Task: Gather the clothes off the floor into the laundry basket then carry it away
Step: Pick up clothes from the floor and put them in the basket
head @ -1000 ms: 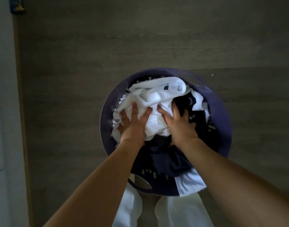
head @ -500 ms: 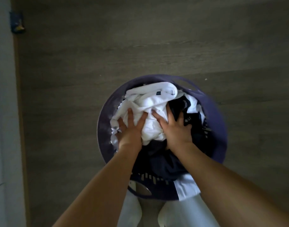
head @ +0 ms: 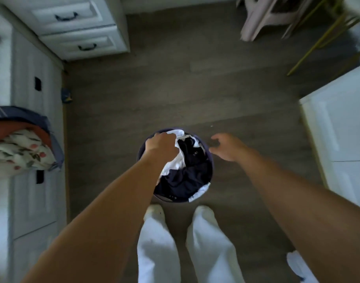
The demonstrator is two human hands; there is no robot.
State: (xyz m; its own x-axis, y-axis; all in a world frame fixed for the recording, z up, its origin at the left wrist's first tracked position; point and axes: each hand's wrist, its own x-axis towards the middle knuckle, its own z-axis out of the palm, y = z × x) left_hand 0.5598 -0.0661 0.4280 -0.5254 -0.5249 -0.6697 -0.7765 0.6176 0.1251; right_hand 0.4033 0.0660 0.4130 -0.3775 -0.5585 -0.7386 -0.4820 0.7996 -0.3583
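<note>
Laundry basket point(head: 143, 155): round, dark purple, on the wood floor point(head: 195, 88) at centre frame, just ahead of the person's two white-trousered legs point(head: 158, 242). Filled to the rim.

Clothes point(head: 185, 172): mixed load, dark navy pieces over most of the opening, white pieces along the left side and top; one white corner point(head: 199, 194) hangs over the lower right rim.

Left hand point(head: 161, 146): over the basket's upper left rim, fingers curled closed. Whether they clasp the rim, a handle or only white cloth cannot be told.

Right hand point(head: 226, 147): just right of the basket, clear of it, fingers spread and empty.

Surroundings: white drawer unit point(head: 77, 29) upper left; folded fabrics point(head: 22, 144) at left edge; white door point(head: 342, 127) right; chair legs point(head: 262, 19) upper right; small dark item point(head: 66, 96) at the skirting, unidentified.

Risks, as judged: a one-sided lift would tip the basket and spill the heaped load; the overhanging white corner may slide out in carrying; a grip on cloth rather than rim would pull garments out.

Obscured: basket handles, the near rim under the overhang, the floor behind the person. Frame soft with motion blur; no loose garment is clearly visible on the floor.
</note>
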